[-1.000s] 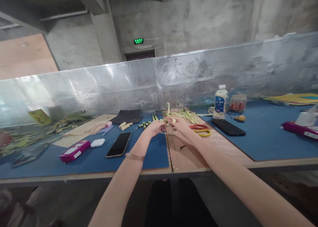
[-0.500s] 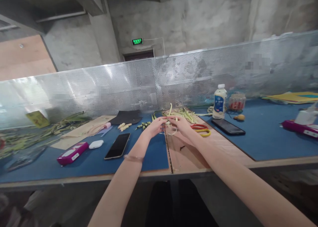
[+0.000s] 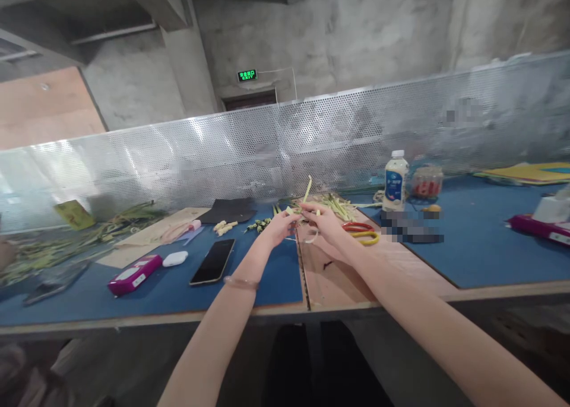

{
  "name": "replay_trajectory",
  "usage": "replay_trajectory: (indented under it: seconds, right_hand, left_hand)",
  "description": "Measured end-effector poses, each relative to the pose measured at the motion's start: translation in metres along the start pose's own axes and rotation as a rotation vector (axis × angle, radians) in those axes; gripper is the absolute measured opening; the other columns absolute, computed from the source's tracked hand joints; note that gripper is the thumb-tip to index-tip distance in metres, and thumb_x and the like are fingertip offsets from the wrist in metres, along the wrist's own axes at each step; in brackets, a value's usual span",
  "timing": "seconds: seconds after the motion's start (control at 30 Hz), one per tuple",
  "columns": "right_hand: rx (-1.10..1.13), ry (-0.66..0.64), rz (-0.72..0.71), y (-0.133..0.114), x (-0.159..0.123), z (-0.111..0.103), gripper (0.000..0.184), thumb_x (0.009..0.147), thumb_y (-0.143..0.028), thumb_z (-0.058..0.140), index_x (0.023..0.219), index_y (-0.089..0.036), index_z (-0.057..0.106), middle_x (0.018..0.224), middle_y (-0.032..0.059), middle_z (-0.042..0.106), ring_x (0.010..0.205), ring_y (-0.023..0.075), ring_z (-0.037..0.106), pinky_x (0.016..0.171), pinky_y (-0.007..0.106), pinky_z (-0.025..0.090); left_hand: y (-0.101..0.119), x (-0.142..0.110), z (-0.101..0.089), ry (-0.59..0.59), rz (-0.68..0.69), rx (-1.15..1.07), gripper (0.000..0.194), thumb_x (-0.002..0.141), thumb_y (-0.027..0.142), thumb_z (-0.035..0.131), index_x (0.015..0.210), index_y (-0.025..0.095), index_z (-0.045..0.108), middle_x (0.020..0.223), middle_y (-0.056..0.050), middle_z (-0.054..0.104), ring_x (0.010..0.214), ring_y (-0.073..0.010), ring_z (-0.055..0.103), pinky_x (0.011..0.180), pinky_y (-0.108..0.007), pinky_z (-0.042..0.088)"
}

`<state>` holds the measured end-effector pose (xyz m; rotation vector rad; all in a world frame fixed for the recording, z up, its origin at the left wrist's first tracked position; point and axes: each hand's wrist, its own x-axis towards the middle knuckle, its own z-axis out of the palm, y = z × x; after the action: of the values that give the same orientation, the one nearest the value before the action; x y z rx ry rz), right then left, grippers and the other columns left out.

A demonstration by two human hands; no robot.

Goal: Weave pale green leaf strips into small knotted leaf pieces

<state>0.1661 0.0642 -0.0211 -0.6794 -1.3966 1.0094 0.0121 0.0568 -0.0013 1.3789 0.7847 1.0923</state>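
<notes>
My left hand (image 3: 281,227) and my right hand (image 3: 324,221) meet above the seam of the table, fingers bent and close together. Between their fingertips they pinch a pale green plant strip (image 3: 308,188), one end of which sticks up. A thin pale strand (image 3: 313,237) hangs in a loop below the fingers. Just behind my right hand lies a heap of cut pale green strips (image 3: 341,207). Scissors (image 3: 366,237) with red and yellow handles rest beside my right wrist. Left of my left hand are small knotted green pieces (image 3: 258,224) and cream-coloured ones (image 3: 225,227).
On the left are a phone (image 3: 214,262), a white case (image 3: 175,259), a purple box (image 3: 136,274) and long green leaves (image 3: 111,226). A bottle (image 3: 395,181), a jar (image 3: 426,182) and a blurred dark object (image 3: 412,227) stand right. A perforated metal screen (image 3: 222,157) runs behind.
The raised end of the strip stands higher and leans more to the right. Both hands stay almost in place, with slight finger movement. The view has shifted a little.
</notes>
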Motion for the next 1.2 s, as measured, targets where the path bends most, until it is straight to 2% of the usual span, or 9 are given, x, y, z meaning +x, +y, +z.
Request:
replay_trajectory:
  seconds: [0.2, 0.4, 0.57, 0.67, 0.8, 0.87, 1.0, 1.2]
  right_hand:
    - [-0.021, 0.010, -0.011, -0.001, 0.000, 0.000, 0.037, 0.064, -0.036, 0.070, 0.098, -0.022, 0.069, 0.073, -0.0002, 0.062, 0.045, 0.0047, 0.036, 0.041, 0.019, 0.030]
    - [-0.003, 0.002, -0.009, -0.005, -0.001, 0.002, 0.042, 0.063, -0.033, 0.069, 0.104, -0.025, 0.067, 0.083, -0.0008, 0.063, 0.044, 0.0036, 0.035, 0.040, 0.019, 0.030]
    - [0.054, -0.005, -0.002, -0.009, -0.004, 0.003, 0.052, 0.062, -0.032, 0.070, 0.113, -0.026, 0.061, 0.088, -0.0011, 0.062, 0.049, 0.0050, 0.042, 0.042, 0.019, 0.034]
    - [0.105, -0.009, 0.005, -0.008, -0.004, 0.004, 0.054, 0.063, -0.032, 0.069, 0.116, -0.025, 0.058, 0.091, 0.0005, 0.064, 0.053, 0.0074, 0.048, 0.045, 0.021, 0.037]
    - [0.176, 0.012, 0.009, -0.007, -0.001, 0.005, 0.049, 0.068, -0.034, 0.064, 0.114, -0.019, 0.057, 0.085, 0.0036, 0.065, 0.059, 0.0121, 0.055, 0.049, 0.024, 0.041]
    - [0.204, 0.026, -0.008, -0.007, 0.000, 0.005, 0.044, 0.069, -0.033, 0.061, 0.111, -0.019, 0.057, 0.090, 0.0051, 0.065, 0.062, 0.0131, 0.057, 0.054, 0.026, 0.044]
    - [0.218, 0.035, -0.053, -0.007, 0.002, 0.003, 0.043, 0.065, -0.025, 0.062, 0.108, -0.020, 0.057, 0.101, 0.0050, 0.063, 0.068, 0.0125, 0.059, 0.060, 0.026, 0.046]
    - [0.219, 0.028, -0.086, -0.009, 0.001, 0.003, 0.034, 0.067, -0.021, 0.060, 0.100, -0.017, 0.061, 0.095, 0.0054, 0.064, 0.071, 0.0134, 0.061, 0.071, 0.030, 0.048]
  left_hand:
    - [0.001, -0.002, 0.002, 0.025, 0.023, 0.077, 0.034, 0.060, 0.029, 0.075, 0.086, 0.012, 0.064, 0.073, -0.002, 0.059, 0.059, -0.0075, 0.051, 0.059, -0.023, 0.039]
    - [-0.001, -0.001, 0.000, 0.081, 0.096, 0.163, 0.034, 0.056, 0.030, 0.077, 0.083, 0.012, 0.066, 0.073, -0.002, 0.061, 0.060, -0.0076, 0.050, 0.058, -0.022, 0.039]
    - [-0.002, -0.001, 0.001, 0.118, 0.127, 0.159, 0.034, 0.054, 0.030, 0.077, 0.082, 0.012, 0.067, 0.070, -0.001, 0.061, 0.057, -0.0084, 0.051, 0.055, -0.022, 0.040]
    - [-0.002, 0.002, 0.000, 0.181, 0.152, 0.123, 0.033, 0.057, 0.028, 0.076, 0.083, 0.012, 0.065, 0.069, 0.000, 0.059, 0.054, -0.0070, 0.049, 0.053, -0.022, 0.041]
    - [-0.002, 0.005, -0.007, 0.285, 0.156, 0.079, 0.023, 0.063, 0.024, 0.072, 0.079, 0.012, 0.063, 0.058, 0.004, 0.053, 0.048, -0.0053, 0.046, 0.052, -0.021, 0.042]
    - [-0.002, 0.006, -0.010, 0.328, 0.138, 0.075, 0.018, 0.068, 0.022, 0.069, 0.079, 0.011, 0.061, 0.056, 0.005, 0.051, 0.047, -0.0051, 0.046, 0.051, -0.021, 0.042]
    - [-0.002, 0.006, -0.013, 0.381, 0.098, 0.097, 0.016, 0.083, 0.026, 0.056, 0.086, 0.011, 0.058, 0.070, 0.001, 0.057, 0.055, -0.0070, 0.052, 0.052, -0.022, 0.046]
    - [-0.003, 0.007, -0.013, 0.424, 0.075, 0.135, 0.021, 0.085, 0.028, 0.053, 0.098, 0.012, 0.056, 0.089, -0.004, 0.059, 0.070, -0.0113, 0.058, 0.061, -0.027, 0.050]
